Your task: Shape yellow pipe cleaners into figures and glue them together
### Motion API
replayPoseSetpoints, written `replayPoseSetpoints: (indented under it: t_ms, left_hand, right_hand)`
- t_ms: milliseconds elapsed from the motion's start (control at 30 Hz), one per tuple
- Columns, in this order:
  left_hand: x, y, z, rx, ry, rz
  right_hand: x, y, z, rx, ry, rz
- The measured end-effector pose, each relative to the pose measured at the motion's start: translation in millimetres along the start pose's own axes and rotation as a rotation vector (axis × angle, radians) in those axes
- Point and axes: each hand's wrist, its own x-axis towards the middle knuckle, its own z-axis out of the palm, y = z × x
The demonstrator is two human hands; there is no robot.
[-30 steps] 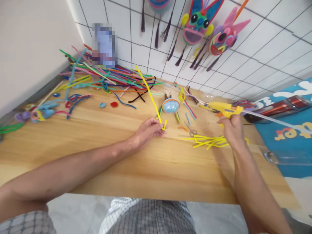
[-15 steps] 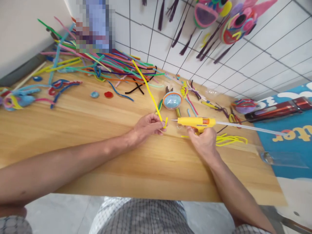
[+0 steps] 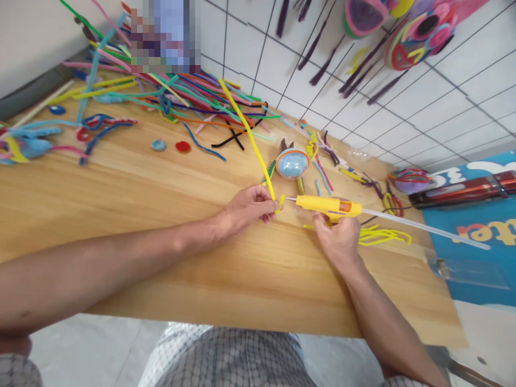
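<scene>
Yellow pipe cleaner [image 3: 253, 141]: one, left hand [image 3: 249, 207]; glue gun [image 3: 326, 204]: one, right hand [image 3: 339, 236]

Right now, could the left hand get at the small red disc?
Probably yes: I see nothing standing between the left hand and the red disc, and nothing covers it. But the fingers hold a yellow pipe cleaner, which would likely need putting down first.

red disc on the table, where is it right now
In the head view, the red disc lies left of centre on the wooden table, just right of the light blue disc and left of the dark blue wavy strip.
</scene>
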Motion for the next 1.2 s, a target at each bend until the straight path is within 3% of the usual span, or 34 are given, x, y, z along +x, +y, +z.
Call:
replayPoseSetpoints:
  t_ms: [800, 1200]
  left_hand:
    - [-2, 2, 1.6, 0.014, -0.013, 0.006]
    - [-5, 11, 6.3, 0.074, 0.013, -0.042]
  right_hand:
    - [0, 1, 2, -0.039, -0.026, -0.016]
    - [0, 8, 7, -0.071, 0.054, -0.105]
